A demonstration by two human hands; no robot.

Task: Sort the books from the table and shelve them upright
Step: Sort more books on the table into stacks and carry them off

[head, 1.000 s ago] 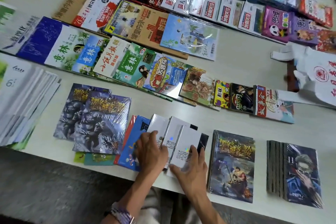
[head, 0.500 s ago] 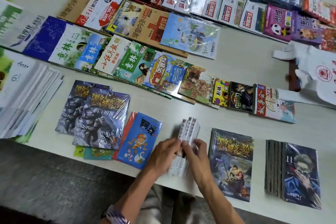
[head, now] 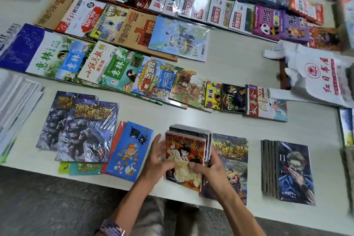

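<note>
A small stack of comic books (head: 184, 151) with an orange-red cover on top lies near the table's front edge. My left hand (head: 158, 159) holds its left edge, fingers pointing up along the side. My right hand (head: 210, 170) grips the right edge, thumb on the cover and fingers curled round the spines. The stack partly overlaps a dark fantasy book (head: 232, 157) to its right. A blue cartoon book (head: 130, 149) lies just left of my left hand. No shelf is in view.
Two wrapped dark books (head: 84, 128) lie at the front left, and a fanned pile with an "11" cover (head: 293, 172) at the front right. Rows of magazines (head: 118, 67) fill the middle and back. A white printed bag (head: 321, 76) lies right, white booklets (head: 17, 105) left. The table's front edge (head: 38, 167) is close.
The small books, spread flat white side up, were gathered on edge between both hands and now lie stacked with the orange-red cover up. The blue cartoon book became uncovered.
</note>
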